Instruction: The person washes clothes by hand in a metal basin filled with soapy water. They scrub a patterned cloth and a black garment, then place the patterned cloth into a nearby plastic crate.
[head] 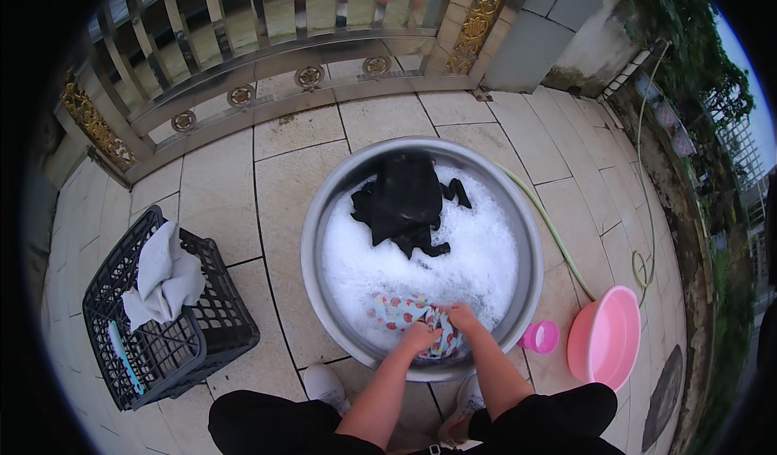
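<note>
A wide metal basin (311, 242) full of white suds (364, 261) stands on the tiles before me. In its near part lies a wet light-blue cloth with a red print (394, 315), partly sunk in the foam. My left hand (420, 337) grips this cloth near the basin's front rim. Just to the right and slightly farther off, my right hand (462, 318) holds another part of the same cloth. A black garment (407, 200) rests bunched on the suds at the far side, apart from both hands.
On the left, a black plastic crate (200, 340) bears a grey-white cloth (167, 279) and a blue-handled brush (124, 358). To the right are a magenta cup (540, 337), a pink tub (607, 337) and a green hose (552, 230). A metal gate (291, 88) spans the back.
</note>
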{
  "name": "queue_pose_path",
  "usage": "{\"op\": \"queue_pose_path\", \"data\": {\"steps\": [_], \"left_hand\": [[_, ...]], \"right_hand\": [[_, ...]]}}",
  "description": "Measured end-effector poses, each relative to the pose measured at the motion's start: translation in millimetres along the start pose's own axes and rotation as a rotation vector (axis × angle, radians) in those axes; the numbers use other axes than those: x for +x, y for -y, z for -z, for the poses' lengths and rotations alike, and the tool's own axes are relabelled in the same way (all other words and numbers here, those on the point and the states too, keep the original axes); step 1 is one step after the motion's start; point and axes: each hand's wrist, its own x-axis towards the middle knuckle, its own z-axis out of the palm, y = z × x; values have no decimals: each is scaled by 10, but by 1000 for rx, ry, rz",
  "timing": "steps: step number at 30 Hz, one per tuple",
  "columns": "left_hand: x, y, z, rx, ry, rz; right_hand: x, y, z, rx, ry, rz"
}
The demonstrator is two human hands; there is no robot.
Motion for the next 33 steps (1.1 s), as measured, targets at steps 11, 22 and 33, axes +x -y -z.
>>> {"op": "queue_pose_path", "data": {"steps": [11, 22, 33], "left_hand": [[514, 792, -57, -1849, -109, 100], [140, 164, -72, -1731, -238, -40], [229, 116, -118, -1511, -142, 272]], "right_hand": [[-1047, 707, -852, -170, -208, 585], [-893, 654, -678, -26, -359, 527], [-965, 298, -197, 702, -11, 302]]}}
